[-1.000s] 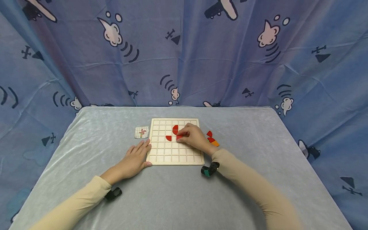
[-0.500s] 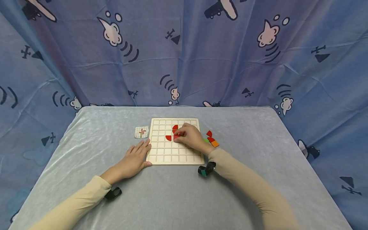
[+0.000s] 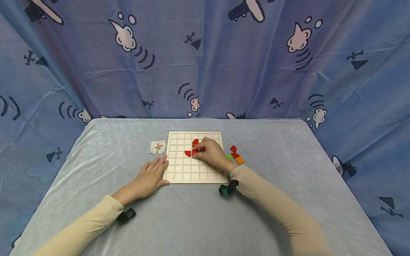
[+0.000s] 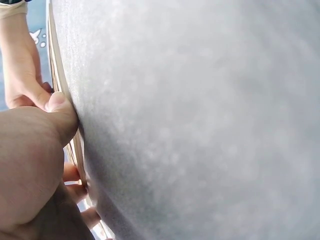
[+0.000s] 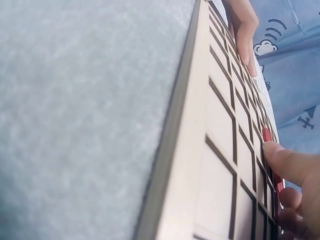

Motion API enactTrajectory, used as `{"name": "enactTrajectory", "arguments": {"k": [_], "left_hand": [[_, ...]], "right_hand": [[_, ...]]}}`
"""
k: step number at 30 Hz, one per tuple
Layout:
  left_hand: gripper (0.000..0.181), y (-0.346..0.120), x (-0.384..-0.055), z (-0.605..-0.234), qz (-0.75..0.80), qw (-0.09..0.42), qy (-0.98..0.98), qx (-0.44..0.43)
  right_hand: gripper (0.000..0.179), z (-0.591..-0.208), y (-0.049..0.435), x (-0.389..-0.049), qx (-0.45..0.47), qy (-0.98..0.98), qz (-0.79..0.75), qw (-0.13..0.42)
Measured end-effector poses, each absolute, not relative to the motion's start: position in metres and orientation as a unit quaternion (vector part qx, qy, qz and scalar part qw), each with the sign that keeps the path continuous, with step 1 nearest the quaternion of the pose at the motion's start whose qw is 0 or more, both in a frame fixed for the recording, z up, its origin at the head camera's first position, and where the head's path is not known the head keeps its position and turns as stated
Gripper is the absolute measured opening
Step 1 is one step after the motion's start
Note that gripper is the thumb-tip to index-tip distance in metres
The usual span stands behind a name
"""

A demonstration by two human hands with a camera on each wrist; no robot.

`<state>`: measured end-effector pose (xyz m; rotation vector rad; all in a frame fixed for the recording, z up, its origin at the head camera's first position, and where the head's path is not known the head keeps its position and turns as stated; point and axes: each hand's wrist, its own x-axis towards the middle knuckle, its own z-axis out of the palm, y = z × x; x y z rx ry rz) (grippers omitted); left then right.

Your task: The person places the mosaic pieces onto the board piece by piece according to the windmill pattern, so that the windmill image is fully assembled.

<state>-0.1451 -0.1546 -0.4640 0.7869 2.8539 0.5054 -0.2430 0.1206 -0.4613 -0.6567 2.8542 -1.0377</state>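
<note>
A wooden board (image 3: 185, 175) with a square grid lies flat on the table. In the head view my left hand (image 3: 148, 180) rests at its left edge, fingers spread and straight. Over the board's middle, my right hand (image 3: 214, 154) pinches a red quarter-circle piece (image 3: 194, 153) between thumb and fingers, low against the grid. Just left of that piece sits another red quarter-circle (image 3: 187, 153), and a further red piece (image 3: 195, 141) lies above it. My right fingers partly cover the red pieces nearby. The right wrist view shows my right thumb (image 5: 282, 159) against red.
Left of the board lies a small pattern card (image 3: 158, 147) with a gridded picture. To the right are two red quarter-circles, one a loose red piece (image 3: 233, 149), an orange square (image 3: 239, 160) and a partly hidden green piece (image 3: 229, 156). A patterned curtain (image 3: 205, 64) hangs behind the table.
My right hand has slid slightly left with the red quarter-circle, bringing it up beside the other red piece. More of the green piece shows now. My left hand has stayed still.
</note>
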Motion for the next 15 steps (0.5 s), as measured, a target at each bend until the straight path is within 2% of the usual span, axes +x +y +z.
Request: {"name": "enactTrajectory", "arguments": {"k": [15], "left_hand": [[0.073, -0.155, -0.1447, -0.4648, 0.17, 0.067, 0.947, 0.263]], "right_hand": [[0.025, -0.4604, 0.1203, -0.2432, -0.208, 0.92, -0.331, 0.027]]}}
